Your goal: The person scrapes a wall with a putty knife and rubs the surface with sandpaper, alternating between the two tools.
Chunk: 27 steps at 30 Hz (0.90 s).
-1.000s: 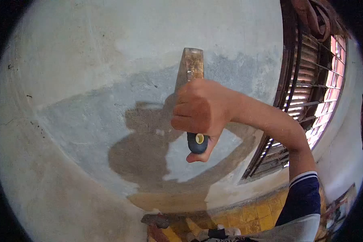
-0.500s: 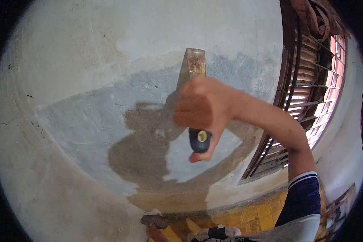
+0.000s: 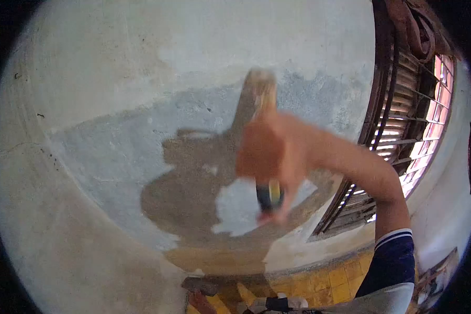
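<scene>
My right hand (image 3: 269, 152), blurred by motion, is closed around the dark handle (image 3: 270, 195) of a scraper. Its wide metal blade (image 3: 260, 81) points up against the wall, near the top edge of a grey-blue patch (image 3: 115, 141). A yellowish mark shows at the handle's butt end. Low in the view, what appears to be my left hand (image 3: 200, 301) is mostly cut off by the frame. It seems to hold a grey-brown flat piece (image 3: 200, 285), whose kind I cannot make out.
A barred window with wooden slats (image 3: 403, 110) is on the right, with dark cloth-like material (image 3: 416, 31) hanging at its top. Yellow floor tiles (image 3: 324, 285) run along the wall's foot. Shadows of my head and arm fall across the patch.
My right hand and the scraper have shifted slightly right and down along the wall. The lower hand and its grey-brown piece have hardly moved.
</scene>
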Available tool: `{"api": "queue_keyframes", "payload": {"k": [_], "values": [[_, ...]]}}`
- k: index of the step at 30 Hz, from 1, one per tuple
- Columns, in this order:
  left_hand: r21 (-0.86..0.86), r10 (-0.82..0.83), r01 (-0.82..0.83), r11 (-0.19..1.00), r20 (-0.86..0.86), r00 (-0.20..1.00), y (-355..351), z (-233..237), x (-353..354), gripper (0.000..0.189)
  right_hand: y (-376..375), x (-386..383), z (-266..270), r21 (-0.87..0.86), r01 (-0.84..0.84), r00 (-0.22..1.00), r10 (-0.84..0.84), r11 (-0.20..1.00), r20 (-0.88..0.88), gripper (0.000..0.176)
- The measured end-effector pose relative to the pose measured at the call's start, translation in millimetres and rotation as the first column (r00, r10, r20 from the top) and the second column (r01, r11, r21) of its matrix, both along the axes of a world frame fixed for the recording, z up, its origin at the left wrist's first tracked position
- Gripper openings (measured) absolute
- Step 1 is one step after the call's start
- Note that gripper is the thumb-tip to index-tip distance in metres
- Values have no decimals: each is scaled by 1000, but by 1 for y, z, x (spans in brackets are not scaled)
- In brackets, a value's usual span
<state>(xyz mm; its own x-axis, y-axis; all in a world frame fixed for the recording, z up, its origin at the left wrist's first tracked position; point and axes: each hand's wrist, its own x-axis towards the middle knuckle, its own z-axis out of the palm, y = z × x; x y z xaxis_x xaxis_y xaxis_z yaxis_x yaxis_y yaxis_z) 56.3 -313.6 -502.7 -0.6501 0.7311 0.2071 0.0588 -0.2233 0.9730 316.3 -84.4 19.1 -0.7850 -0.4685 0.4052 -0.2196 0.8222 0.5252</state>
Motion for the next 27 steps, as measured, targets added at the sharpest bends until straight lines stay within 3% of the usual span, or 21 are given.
{"api": "queue_keyframes", "payload": {"k": [3, 7, 10, 13, 16, 19, 22, 27], "values": [[-4, -2, 2, 1000, -6, 1000, -1, 1, -2, 25, 3, 0, 2, 18, -16, 999, 17, 1000, -46, 62], [2, -1, 1, 1000, -8, 1000, 1, 2, -3, 25, -17, -3, -10, -51, -34, 997, 38, 998, 62, 62], [-7, -4, 4, 1000, -10, 1000, 0, 2, -3, 25, 7, 0, 8, 121, 52, 998, -46, 991, -51, 64], [-4, -8, 8, 1000, -9, 1000, 0, 1, -3, 26, -13, -2, -13, 1, -29, 998, 29, 1000, 53, 64], [-5, -9, 9, 1000, -11, 1000, 3, 2, -2, 26, 3, 3, -2, 22, -40, 999, 41, 999, -4, 62], [-10, -13, 13, 1000, -13, 1000, 2, 2, -2, 26, 17, 16, 27, 221, 114, 989, -90, 968, -115, 55], [-1, -12, 12, 1000, -15, 1000, 6, 2, -1, 26, -14, 10, 3, 33, -101, 995, 101, 994, 5, 62], [-6, -18, 18, 1000, -14, 1000, 4, 3, 1, 27, 8, 7, 4, 58, -44, 999, 46, 997, -29, 63]]}}
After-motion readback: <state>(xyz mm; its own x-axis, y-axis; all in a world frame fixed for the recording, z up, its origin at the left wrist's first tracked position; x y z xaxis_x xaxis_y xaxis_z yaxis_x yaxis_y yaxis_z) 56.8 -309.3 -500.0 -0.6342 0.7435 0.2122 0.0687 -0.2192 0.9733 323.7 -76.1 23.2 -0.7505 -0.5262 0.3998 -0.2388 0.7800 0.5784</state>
